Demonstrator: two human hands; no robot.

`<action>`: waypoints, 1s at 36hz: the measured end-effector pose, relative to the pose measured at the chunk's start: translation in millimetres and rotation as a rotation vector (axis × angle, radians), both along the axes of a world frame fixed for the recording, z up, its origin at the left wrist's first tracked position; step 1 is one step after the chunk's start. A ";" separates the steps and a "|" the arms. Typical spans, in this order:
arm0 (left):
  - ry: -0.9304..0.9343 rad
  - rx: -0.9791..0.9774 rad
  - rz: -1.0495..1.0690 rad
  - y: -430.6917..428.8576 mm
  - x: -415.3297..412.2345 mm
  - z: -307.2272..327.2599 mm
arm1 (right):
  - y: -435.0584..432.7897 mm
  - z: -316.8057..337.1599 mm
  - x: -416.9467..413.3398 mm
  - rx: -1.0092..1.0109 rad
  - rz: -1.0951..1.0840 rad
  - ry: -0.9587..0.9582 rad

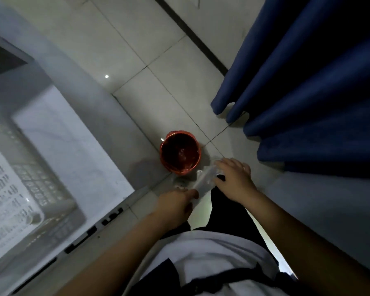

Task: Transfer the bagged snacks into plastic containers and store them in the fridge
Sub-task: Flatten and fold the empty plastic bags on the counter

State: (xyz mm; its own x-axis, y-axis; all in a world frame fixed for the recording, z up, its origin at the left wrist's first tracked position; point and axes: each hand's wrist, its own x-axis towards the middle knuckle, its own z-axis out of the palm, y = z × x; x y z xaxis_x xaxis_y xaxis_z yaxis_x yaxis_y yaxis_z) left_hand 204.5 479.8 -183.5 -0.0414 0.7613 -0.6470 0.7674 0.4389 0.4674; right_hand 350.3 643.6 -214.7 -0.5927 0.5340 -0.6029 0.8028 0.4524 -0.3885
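A crumpled clear plastic bag [204, 181] hangs between my two hands, just in front of a red bin [179, 153] on the tiled floor. My left hand [175, 202] pinches the bag's near end with its fingertips. At the bag's far end, my right hand [233, 180] has its fingers curved over the top of it. The picture is blurred, so I cannot tell what the bag holds. Something pale lies at the bottom of the open bin. No plastic container is plainly visible.
A white counter [77, 146] runs along the left, with a white slatted basket [41, 189] and a printed sheet [0, 189] on it. A dark blue curtain [308, 82] hangs at the right. Pale floor tiles [158, 50] lie beyond the bin.
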 end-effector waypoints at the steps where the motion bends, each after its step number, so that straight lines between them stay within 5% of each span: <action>1: 0.006 -0.036 0.060 4.4 1.4 -3.5 | 9.8 -5.3 -0.9 -0.031 0.003 -0.004; 9: -0.046 -0.217 0.564 52.5 16.8 -43.4 | 95.2 -54.9 11.9 -0.245 0.217 -0.261; 17: -0.027 -0.189 0.739 87.8 16.6 -123.4 | 134.1 -114.4 -0.6 -0.274 0.321 -0.238; 21: -0.047 -0.219 0.714 100.5 3.4 -185.9 | 136.6 -166.1 -11.3 -0.289 0.285 -0.225; 27: -0.008 -0.324 0.674 110.5 -11.6 -283.9 | 122.0 -234.1 -17.7 -0.338 -0.102 -0.191; 32: 0.021 -0.385 0.624 116.2 -17.6 -340.6 | 103.6 -268.3 -3.6 -0.367 -0.057 -0.148; 36: 0.041 -0.372 0.682 108.3 -10.1 -356.2 | 94.9 -289.5 18.3 -0.298 0.167 -0.312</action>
State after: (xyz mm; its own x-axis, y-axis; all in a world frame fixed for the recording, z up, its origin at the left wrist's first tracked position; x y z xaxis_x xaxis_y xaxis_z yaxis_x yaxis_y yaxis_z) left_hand 194.3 588.0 -539.7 -0.4518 0.2923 -0.8429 0.2851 0.9426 0.1740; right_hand 368.5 738.5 -504.2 -0.4222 0.2234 -0.8786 0.8275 0.4908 -0.2728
